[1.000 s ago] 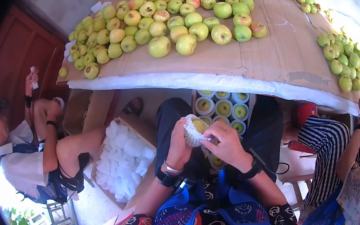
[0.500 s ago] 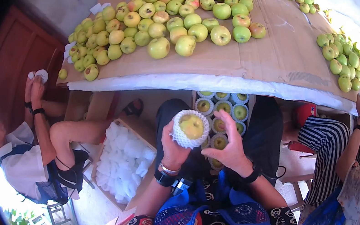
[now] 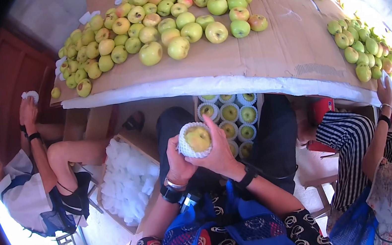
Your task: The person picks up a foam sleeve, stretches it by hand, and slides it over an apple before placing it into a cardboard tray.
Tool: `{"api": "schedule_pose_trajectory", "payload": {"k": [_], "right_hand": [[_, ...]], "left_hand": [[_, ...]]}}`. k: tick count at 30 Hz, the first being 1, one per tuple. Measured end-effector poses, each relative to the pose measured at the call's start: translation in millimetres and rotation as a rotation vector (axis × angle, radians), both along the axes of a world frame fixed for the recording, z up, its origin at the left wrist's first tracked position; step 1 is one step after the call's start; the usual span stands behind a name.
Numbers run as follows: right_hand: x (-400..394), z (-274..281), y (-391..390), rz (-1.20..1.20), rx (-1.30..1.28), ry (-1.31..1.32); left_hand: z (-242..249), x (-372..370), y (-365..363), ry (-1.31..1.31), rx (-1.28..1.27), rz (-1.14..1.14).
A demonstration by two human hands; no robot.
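A yellow-green apple sits in a white foam net above my lap. My left hand is wrapped round its left side. From the right, my right hand grips it too, thumb up along the net and fingers underneath. Just beyond my hands, between my knees, stands a box of netted apples, partly hidden by my right hand and the table edge. Loose foam nets fill a carton to my left.
A cardboard-covered table bears a heap of loose apples and another apple pile at the right. Its padded white edge runs above my knees. One person sits at the left, another at the right.
My right hand has moved left and closed on the netted apple, which was in my left hand alone. The view has shifted slightly, so the table appears further left.
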State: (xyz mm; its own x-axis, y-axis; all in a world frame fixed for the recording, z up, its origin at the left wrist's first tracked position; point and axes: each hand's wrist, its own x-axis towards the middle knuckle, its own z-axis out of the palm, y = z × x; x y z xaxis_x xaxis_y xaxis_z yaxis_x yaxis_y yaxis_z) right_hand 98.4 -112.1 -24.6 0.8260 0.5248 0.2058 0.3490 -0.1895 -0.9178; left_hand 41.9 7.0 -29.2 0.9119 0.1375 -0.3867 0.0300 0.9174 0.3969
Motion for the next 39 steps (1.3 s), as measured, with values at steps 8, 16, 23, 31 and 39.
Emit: {"api": "schedule_pose_trajectory", "payload": {"k": [8,16,23,31,39], "right_hand": [[6,-10,-21,-0.001,0.070,0.083],[11,-14,-25,0.050,-0.116,-0.288],[14,-4,-29,0.130,0.059,-0.062],[-8,-33,2,0.016,0.540,0.738],[-23,-46,17,-0.079,0.492,0.628]], "left_hand": [[3,7,3,0.090,0.237,-0.092],[14,6,-9,0.138,0.116,-0.177],[6,7,-11,0.163,0.120,-0.093],[-20,5,-14,0.224,0.017,0.016],[-23,-2,-4,0.276,0.085,0.072]]}}
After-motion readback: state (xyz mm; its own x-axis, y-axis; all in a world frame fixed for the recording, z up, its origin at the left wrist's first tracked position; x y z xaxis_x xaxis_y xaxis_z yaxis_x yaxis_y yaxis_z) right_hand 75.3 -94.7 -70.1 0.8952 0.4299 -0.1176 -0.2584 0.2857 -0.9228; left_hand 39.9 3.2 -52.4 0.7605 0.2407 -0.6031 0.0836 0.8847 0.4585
